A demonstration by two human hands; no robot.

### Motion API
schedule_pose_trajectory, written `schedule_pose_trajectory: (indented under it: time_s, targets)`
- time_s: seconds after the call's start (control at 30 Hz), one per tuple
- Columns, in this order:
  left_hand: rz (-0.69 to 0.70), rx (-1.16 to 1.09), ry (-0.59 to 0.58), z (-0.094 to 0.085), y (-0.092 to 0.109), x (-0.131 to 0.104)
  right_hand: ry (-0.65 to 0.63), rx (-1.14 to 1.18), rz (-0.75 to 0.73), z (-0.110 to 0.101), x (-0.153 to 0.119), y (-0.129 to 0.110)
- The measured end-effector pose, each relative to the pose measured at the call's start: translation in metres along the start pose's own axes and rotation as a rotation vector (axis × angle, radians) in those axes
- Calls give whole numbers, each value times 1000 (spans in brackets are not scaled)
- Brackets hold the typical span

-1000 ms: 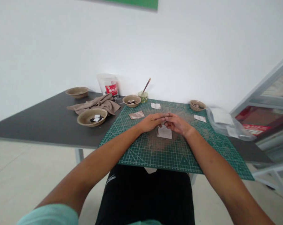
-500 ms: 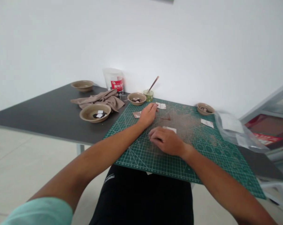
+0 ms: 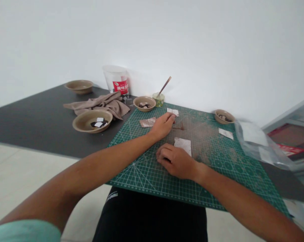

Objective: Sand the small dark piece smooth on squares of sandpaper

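Note:
My left hand (image 3: 163,126) is over the middle of the green cutting mat (image 3: 141,168). Its fingers are curled together, and whatever may be in them is hidden. Beside it are a brown-stained paper piece (image 3: 147,123), a white paper piece (image 3: 172,111) and a reddish-brown streak (image 3: 179,127) on the mat. Closer to me, my right hand (image 3: 176,160) rests low at the mat with fingers bent inward; I cannot make out anything in them. Just behind it lies a larger whitish sheet (image 3: 183,145), partly covered by the hand.
Bowls with small pieces stand at the mat's back left (image 3: 144,104) and back right (image 3: 224,116). Left are a bowl with white squares (image 3: 92,121), a brown cloth (image 3: 98,103), another bowl (image 3: 79,86) and a plastic tub (image 3: 116,79). A green cup (image 3: 158,99) holds a stick; a clear bag (image 3: 262,144) lies right.
My right hand has drawn slightly towards me, showing more of the whitish sheet behind it. My left hand has shifted a little to the right. The camera view has also moved somewhat.

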State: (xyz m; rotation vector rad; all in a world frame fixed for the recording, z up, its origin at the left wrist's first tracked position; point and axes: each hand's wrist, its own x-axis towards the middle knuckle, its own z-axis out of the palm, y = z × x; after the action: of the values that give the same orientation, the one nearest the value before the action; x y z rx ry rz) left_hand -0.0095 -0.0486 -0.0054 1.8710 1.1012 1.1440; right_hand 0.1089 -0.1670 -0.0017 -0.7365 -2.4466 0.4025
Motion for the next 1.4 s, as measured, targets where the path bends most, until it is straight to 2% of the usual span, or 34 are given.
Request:
schedule_pose_trajectory:
  time_s: [0.07, 0.13, 0.2, 0.3, 0.37, 0.43, 0.5, 0.57, 0.73, 0.83, 0.97, 1.4]
  targets:
    - [2, -6, -21, 3, 2, 2, 37, 2, -25, -7, 2, 2]
    - [4, -33, -33, 6, 4, 5, 178, 3, -45, -21, 4, 8]
    - [25, -73, -40, 9, 6, 7, 337, -9, -4, -37, 3, 20]
    - [73, -65, -51, 12, 9, 4, 519, 106, 252, -53, -5, 44]
    - [114, -59, -103, 13, 11, -1, 593, 334, 435, -55, -12, 58]
    - [229, -27, -176, 14, 14, -7, 633, 626, 565, -54, -18, 66]
    - [359, 31, -232, 16, 17, -12, 647, 881, 643, -53, -20, 67]
    - [449, 91, -209, 17, 19, -15, 655, 1047, 676, -53, -20, 64]
    - [482, 177, -118, 19, 19, -14, 635, 1264, 698, -56, -18, 60]
    - [507, 172, -108, 17, 16, -13, 612, 1273, 717, -57, -19, 60]
    - [524, 184, -158, 14, 14, -15, 589, 1233, 721, -59, -21, 61]
    - [378, 205, -215, 8, 23, -22, 529, 1220, 817, -60, -24, 57]
